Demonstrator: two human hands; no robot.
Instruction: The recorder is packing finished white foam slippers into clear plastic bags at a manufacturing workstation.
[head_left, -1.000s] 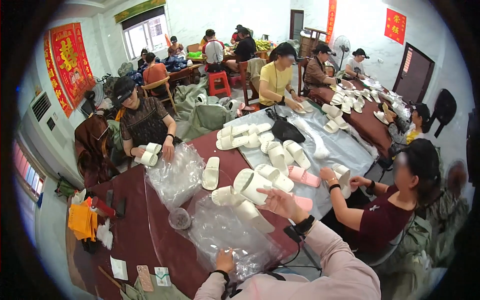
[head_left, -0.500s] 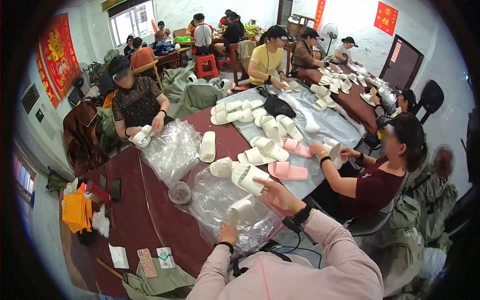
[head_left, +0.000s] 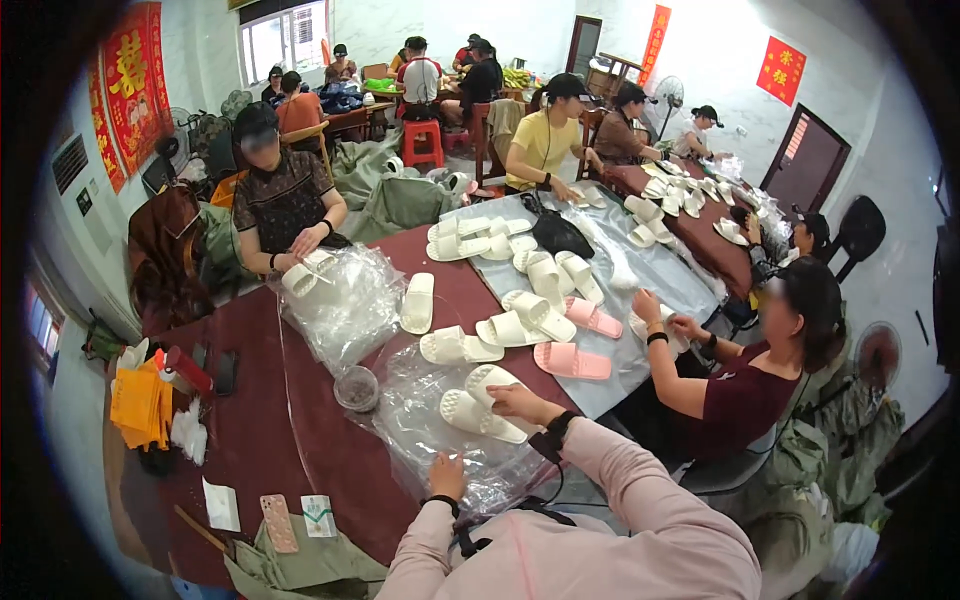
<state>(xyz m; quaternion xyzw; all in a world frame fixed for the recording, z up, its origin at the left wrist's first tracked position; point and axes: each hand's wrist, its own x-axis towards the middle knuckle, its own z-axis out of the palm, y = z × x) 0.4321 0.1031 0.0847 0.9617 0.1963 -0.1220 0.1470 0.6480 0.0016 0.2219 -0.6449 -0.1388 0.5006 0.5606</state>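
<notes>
A pair of white slippers lies together over the clear plastic bags (head_left: 415, 385) in front of me: a lower slipper (head_left: 478, 416) and an upper slipper (head_left: 490, 380) that partly overlaps it. My right hand (head_left: 525, 404) has its fingers closed on the heel-side edge of the upper slipper. Below and left of the pair, my left hand (head_left: 447, 477) rests on the near edge of the bags, fingers stretched forward, with no slipper in it. Just beyond the pair sits another white slipper (head_left: 460, 346) on the dark red tablecloth (head_left: 270, 430).
More white slippers (head_left: 540, 275) and a pink slipper (head_left: 572, 361) lie farther off. A small round tub (head_left: 356, 388) stands left of the bags. Orange packets (head_left: 140, 405) and a phone (head_left: 279, 524) are at left. Co-workers sit across and at right, one handling a slipper (head_left: 660, 325).
Both slippers I held apart now lie together on the bags. My left hand has let go of its slipper and dropped to the plastic; my right hand has moved slightly down and left.
</notes>
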